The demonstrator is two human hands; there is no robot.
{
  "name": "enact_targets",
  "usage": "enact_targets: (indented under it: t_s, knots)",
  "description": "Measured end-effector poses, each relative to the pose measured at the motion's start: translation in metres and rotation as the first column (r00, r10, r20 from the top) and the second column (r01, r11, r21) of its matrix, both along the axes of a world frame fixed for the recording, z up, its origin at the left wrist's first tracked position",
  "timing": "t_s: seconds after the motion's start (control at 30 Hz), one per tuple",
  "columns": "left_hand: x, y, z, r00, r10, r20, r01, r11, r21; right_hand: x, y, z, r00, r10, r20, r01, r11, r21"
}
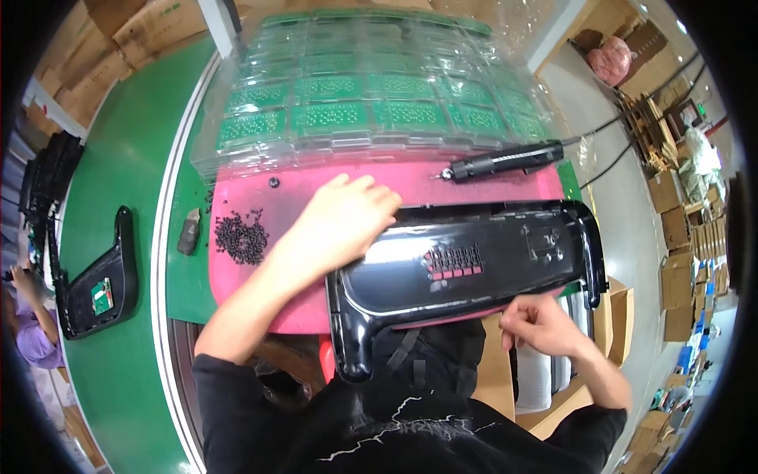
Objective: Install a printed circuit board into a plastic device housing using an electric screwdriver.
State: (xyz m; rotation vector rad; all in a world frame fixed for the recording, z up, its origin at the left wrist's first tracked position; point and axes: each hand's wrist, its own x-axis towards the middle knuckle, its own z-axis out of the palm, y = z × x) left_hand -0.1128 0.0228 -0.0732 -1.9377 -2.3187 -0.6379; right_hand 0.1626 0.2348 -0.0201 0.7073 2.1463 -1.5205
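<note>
A shiny black plastic housing (387, 265) with a slotted grid and an arm at each end lies across the pink mat (316, 193), overhanging its near edge. My left hand (347, 217) is at the housing's far left corner, fingers bent over the rim and thumb hidden. Just off the housing's near edge, toward its right end, my right hand (541, 325) has its fingers curled and pinched together. Whatever those fingertips may hold is too small to make out. A pile of small black screws (241, 237) lies on the mat, left of my left forearm.
Clear plastic trays of green circuit boards (332, 117) are stacked behind the mat. A black electric screwdriver (505, 162) lies in front of them, its cable running right. Another black housing (99, 296) with a board sits on the green surface at left, near another person's arm (35, 296).
</note>
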Motion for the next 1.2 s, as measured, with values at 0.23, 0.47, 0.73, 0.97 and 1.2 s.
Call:
enact_targets:
  t_s: [0.23, 0.47, 0.73, 0.97, 1.2]
  knots:
    - [0.002, -0.003, 0.003, 0.986, 0.151, -0.069, -0.149, 0.988, 0.029, -0.243, 0.044, 0.010, 0.647, 0.662, -0.377, 0.087, 0.427, 0.900]
    - [-0.006, -0.006, -0.008, 0.990, 0.138, -0.028, -0.137, 0.989, 0.051, -0.461, 0.106, -0.045, 0.780, 0.600, -0.178, 0.182, 0.054, 0.982]
    - [-0.008, -0.005, -0.011, 0.997, 0.068, -0.029, -0.066, 0.997, 0.040, -0.522, 0.129, -0.063, 0.855, 0.516, -0.051, 0.111, -0.086, 0.990]
    - [-0.007, -0.011, 0.009, 0.988, 0.145, -0.058, -0.132, 0.974, 0.183, -0.415, 0.087, -0.002, 0.315, 0.708, -0.632, 0.437, 0.483, 0.759]
    - [-0.001, -0.016, 0.030, 0.909, 0.416, 0.006, -0.364, 0.789, 0.495, -0.216, -0.010, 0.021, 0.327, 0.586, -0.742, -0.048, 0.794, 0.606]
